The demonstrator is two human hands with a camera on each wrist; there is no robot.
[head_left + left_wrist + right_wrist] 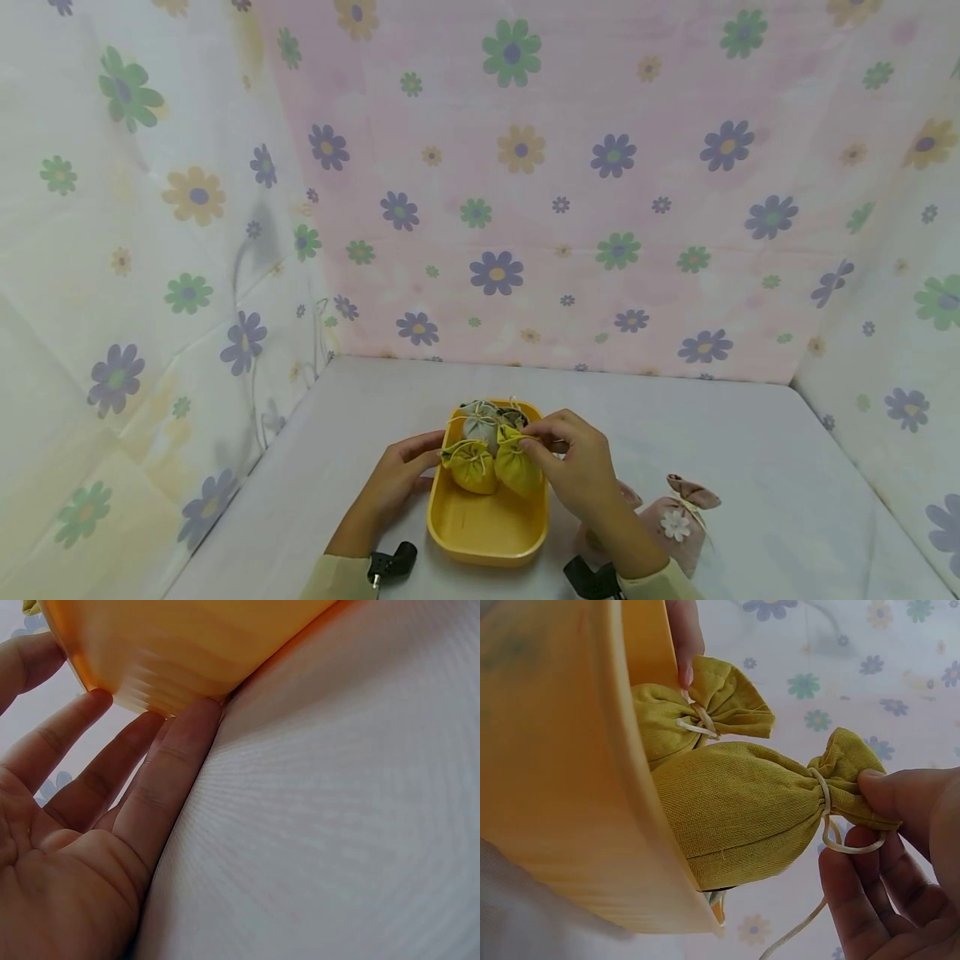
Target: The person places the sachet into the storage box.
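Observation:
A yellow plastic tray (487,533) stands on the table with several small drawstring pouches at its far end. My right hand (577,462) pinches the gathered top of a yellow-green pouch (739,810) between thumb and fingers, its cream cord hanging loose. The bottom of that pouch is hidden behind the tray wall in the right wrist view. Beside it lies a second yellow-green pouch (472,468). Behind them sit a grey pouch (480,422) and a dark patterned pouch (513,413). My left hand (393,479) rests its extended fingertips (199,724) against the tray's left outer side.
To the right of the tray lies a pink pouch (686,546) with a white flower; another pink pouch (592,546) is mostly hidden behind my right forearm. Flower-printed cloth (555,225) walls the white table (757,467) at the back and both sides.

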